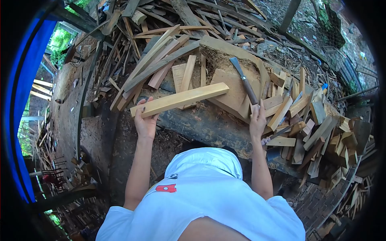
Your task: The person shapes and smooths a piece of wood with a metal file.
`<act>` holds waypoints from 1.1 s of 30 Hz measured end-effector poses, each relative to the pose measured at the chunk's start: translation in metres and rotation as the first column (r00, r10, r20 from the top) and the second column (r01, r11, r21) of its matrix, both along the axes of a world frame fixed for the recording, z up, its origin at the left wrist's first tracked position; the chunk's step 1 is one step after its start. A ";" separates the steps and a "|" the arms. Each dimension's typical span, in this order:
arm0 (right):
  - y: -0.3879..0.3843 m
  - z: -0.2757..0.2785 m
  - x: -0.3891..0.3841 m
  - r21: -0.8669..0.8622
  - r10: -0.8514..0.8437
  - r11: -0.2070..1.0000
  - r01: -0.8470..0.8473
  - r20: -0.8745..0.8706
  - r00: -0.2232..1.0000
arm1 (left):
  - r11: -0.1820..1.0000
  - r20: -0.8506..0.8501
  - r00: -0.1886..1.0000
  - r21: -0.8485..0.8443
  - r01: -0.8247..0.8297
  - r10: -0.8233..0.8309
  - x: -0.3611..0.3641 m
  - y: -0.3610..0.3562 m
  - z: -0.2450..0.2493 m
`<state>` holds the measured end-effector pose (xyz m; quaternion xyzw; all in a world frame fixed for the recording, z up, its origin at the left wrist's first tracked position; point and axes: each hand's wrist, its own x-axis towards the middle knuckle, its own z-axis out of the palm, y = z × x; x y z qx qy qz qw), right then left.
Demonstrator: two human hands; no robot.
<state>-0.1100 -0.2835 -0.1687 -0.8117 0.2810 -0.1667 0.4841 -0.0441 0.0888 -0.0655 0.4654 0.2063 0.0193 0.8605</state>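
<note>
My left hand (147, 120) is closed around the near-left end of a long, squared strip of pale wood (181, 98). The strip slants up to the right, its far end in front of a thick wooden block (227, 89). My right hand (257, 120) has its fingers closed at the butt of a chisel (246, 82), which has a dark wooden handle and a flared metal blade. The blade points up and left, over the hollowed face of a large wood block (237, 54). The palm side of my right hand is hidden.
Several offcuts (317, 132) are heaped at the right. Long planks (155, 66) lean at the left of the dark workbench (201, 124). Behind it lies a wide pile of scrap wood (161, 16). A blue tarp (24, 100) hangs at far left.
</note>
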 end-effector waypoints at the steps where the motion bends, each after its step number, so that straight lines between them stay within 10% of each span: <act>1: -0.008 -0.005 -0.006 -0.008 0.008 1.000 -0.008 0.001 1.000 | 1.000 0.025 0.999 -0.003 0.019 -0.019 0.001 0.001 -0.002; 4: -0.039 -0.037 -0.025 -0.055 -0.075 0.996 0.069 -0.112 0.991 | 0.997 0.088 0.994 -0.031 0.073 -0.070 0.004 0.007 -0.010; 6: -0.045 -0.039 -0.031 -0.558 -0.165 0.829 0.019 -0.213 0.963 | 0.992 0.127 0.986 -0.056 0.112 -0.104 0.005 0.008 -0.014; 18: -0.015 -0.021 0.083 -0.704 0.182 0.663 -0.255 -0.178 0.967 | 0.970 0.139 0.963 -0.048 0.237 -0.229 -0.001 -0.026 0.000; 21: -0.014 -0.027 0.101 -0.558 0.220 0.734 -0.387 -0.344 0.913 | 0.794 0.218 0.769 0.052 0.606 -0.601 -0.015 0.005 0.012; 23: -0.017 -0.033 0.106 -0.580 0.217 0.706 -0.407 -0.369 0.904 | 0.509 0.356 0.544 -0.193 0.839 -0.760 -0.022 0.019 0.020; 29: -0.025 -0.021 0.115 -0.434 0.240 0.741 -0.513 -0.543 0.805 | 0.607 -0.085 0.621 -0.348 0.715 -0.779 -0.028 0.007 -0.001; 31: -0.033 -0.031 0.119 -0.405 0.281 0.756 -0.515 -0.509 0.814 | 0.285 -0.205 0.253 -0.146 0.947 -0.946 -0.019 -0.005 -0.008; 33: -0.039 -0.027 0.121 -0.375 0.330 0.766 -0.522 -0.468 0.820 | 0.313 -0.310 0.255 -0.157 0.936 -0.916 -0.025 -0.023 -0.017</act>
